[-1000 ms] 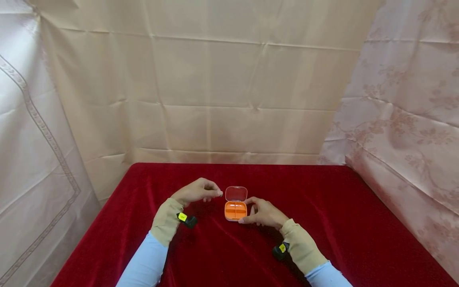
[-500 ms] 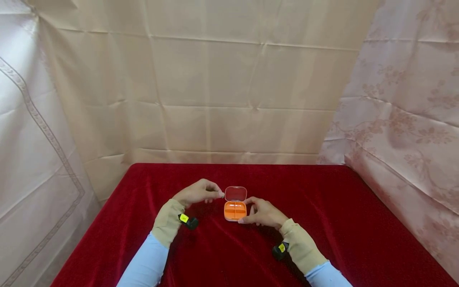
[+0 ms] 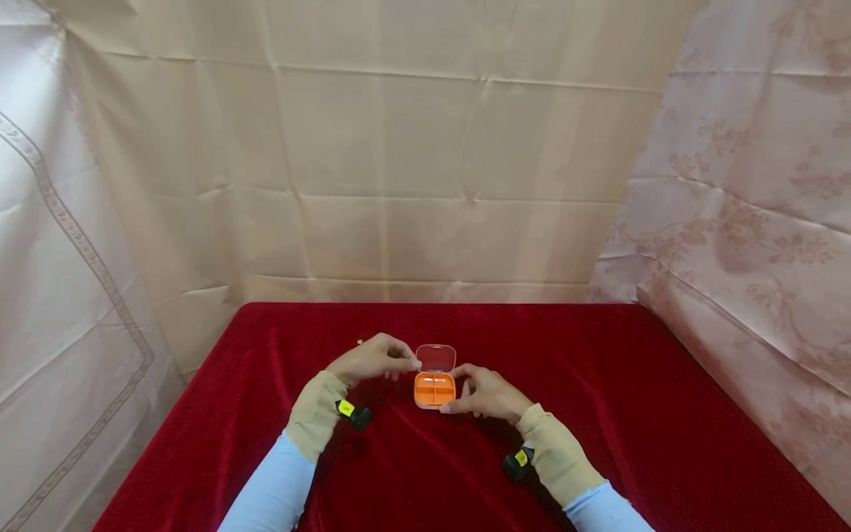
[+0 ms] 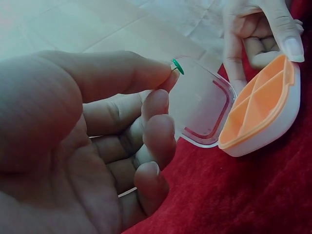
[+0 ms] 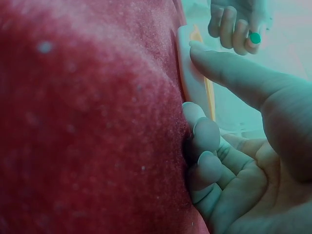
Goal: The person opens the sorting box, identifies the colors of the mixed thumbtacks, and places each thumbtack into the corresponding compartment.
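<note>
My left hand point(image 3: 375, 358) pinches a green thumbtack point(image 4: 179, 67) between thumb and index fingertip. Its flat head faces the pill box and its brassy pin runs back between the fingertips. The other fingers curl loosely below. A small pill box point(image 3: 435, 390) with an orange divided inside and a white outer shell sits on the red cloth, its clear lid point(image 3: 436, 357) hinged up at the back. On the box's right side, my right hand point(image 3: 488, 395) holds it with the thumb at the front corner and the index finger at the back. The left fingertips overlap the lid's left edge in the head view.
Red velvet cloth point(image 3: 565, 414) covers the table. A tiny yellowish object point(image 3: 360, 341) lies on it just behind my left hand. Beige curtain point(image 3: 399, 170) hangs behind the table, with patterned curtains at both sides.
My left hand has moved slightly right and toward the box with the thumbtack. The tiny yellowish object behind that hand has come into view. The right hand keeps its hold on the pill box.
</note>
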A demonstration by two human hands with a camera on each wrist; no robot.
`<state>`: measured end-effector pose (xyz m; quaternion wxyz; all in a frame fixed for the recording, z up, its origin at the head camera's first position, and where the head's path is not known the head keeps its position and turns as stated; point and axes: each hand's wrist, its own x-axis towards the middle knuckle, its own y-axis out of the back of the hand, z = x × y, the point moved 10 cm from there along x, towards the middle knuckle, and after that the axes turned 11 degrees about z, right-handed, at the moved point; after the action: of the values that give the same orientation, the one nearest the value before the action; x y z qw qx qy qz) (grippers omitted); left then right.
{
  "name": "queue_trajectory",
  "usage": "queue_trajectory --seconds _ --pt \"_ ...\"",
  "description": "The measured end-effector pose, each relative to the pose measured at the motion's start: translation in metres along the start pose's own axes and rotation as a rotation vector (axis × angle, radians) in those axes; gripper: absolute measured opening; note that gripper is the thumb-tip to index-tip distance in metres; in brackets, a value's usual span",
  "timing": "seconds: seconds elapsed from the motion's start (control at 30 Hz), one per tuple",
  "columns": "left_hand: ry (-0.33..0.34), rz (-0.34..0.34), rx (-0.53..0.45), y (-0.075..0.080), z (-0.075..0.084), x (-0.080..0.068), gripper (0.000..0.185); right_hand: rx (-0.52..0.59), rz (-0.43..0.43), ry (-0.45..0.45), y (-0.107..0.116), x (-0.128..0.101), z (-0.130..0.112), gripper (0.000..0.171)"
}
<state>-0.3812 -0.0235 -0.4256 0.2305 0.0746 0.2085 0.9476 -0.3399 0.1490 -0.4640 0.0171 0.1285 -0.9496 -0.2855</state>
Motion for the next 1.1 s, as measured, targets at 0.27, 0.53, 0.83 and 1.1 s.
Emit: queue_trajectory --seconds 0.27,0.53,0.83,1.1 --pt "-0.01 -0.015 -0.006 -0.007 0.005 0.0 0.025 -0.014 -0.002 -0.003 0.0 0.001 0.003 0.065" --pt "-0.04 -0.016 -0.001 -0.015 0.014 -0.001 0.017 -0.022 0.003 -0.014 0.001 0.001 0.004 0.065" --pt "-0.044 -0.002 0.047 -0.019 0.017 -0.001 0.01 -0.023 0.003 -0.011 0.001 0.001 0.004 0.065" --pt "-0.045 -0.011 0.072 -0.025 0.018 0.001 0.009 -0.026 0.001 -0.006 0.001 0.002 0.004 0.067"
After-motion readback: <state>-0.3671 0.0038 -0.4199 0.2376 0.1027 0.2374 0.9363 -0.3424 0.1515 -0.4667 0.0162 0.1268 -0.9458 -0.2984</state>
